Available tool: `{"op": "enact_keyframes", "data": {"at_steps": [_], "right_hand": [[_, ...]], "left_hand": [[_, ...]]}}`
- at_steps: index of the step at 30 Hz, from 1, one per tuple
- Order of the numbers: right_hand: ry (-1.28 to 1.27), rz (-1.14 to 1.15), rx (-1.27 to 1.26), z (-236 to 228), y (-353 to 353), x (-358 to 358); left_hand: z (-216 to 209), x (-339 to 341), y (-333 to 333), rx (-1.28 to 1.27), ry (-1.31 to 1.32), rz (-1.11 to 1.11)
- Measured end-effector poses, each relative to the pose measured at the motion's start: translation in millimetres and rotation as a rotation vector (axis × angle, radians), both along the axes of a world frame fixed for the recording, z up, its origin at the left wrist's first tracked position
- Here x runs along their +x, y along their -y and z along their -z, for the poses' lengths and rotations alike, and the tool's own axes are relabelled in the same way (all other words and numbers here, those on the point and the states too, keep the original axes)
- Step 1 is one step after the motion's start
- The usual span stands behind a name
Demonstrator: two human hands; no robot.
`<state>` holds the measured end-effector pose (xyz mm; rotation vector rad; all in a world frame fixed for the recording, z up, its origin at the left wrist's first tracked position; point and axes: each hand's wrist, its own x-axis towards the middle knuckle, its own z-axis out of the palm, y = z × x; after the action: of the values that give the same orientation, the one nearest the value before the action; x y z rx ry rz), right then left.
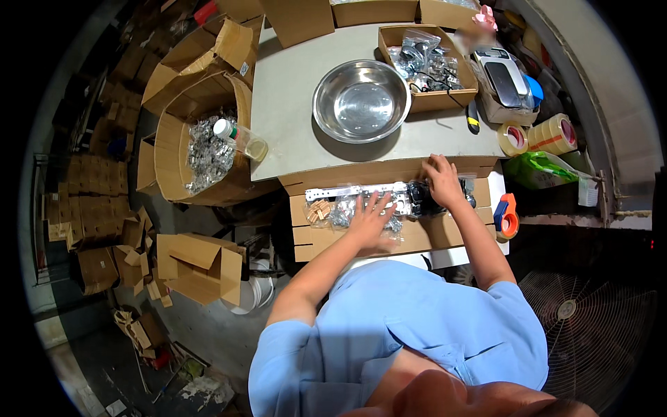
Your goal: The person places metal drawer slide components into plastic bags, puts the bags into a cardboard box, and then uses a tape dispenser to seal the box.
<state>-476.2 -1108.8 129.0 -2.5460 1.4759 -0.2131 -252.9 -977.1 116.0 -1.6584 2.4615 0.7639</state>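
Note:
An unfolded cardboard carton (306, 240) lies in front of me, with metal and plastic parts along its middle. My left hand (370, 221) rests with spread fingers on clear bags of small metal parts (340, 214), below a long white perforated metal rail (347, 190). A little blur shows at its lower side. To the right, my right hand (443, 182) is over black parts (419, 198) at the rail's end, fingers apart and reaching to the carton's far flap. A bag with tan wooden-looking pieces (319, 210) lies at the left end. What is under both palms is hidden.
Beyond the carton stand a steel bowl (361, 101) and a box of bagged parts (462, 66). A cutter knife (473, 118), tape rolls (552, 134) and an orange-blue tape dispenser (506, 217) sit right. A large carton of metal parts (167, 149) and a clear jar (243, 141) are left.

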Motion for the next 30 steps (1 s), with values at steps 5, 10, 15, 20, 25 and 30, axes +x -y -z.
{"op": "enact_keyframes", "data": {"at_steps": [5, 10, 15, 20, 25, 30], "right_hand": [[0.052, -0.021, 0.001, 11, 1, -16], [0.011, 0.074, -0.037, 2, 6, -21], [-0.035, -0.003, 0.052, -14, -2, -28], [-0.053, -0.22, -0.036, -29, -35, -52], [0.175, -0.174, 0.039, 17, -18, -59], [0.048, -0.162, -0.122, 26, -12, -44]], "left_hand": [[10, 8, -42, -0.056, 0.184, 0.179], [-26, 17, -14, -0.066, 0.122, 0.058], [-49, 45, 41, -0.195, 0.117, -0.188], [-16, 59, 45, -0.268, 0.075, -0.175], [31, 53, 21, -0.362, -0.187, -0.183], [22, 45, 27, -0.256, 0.003, -0.19]]}}
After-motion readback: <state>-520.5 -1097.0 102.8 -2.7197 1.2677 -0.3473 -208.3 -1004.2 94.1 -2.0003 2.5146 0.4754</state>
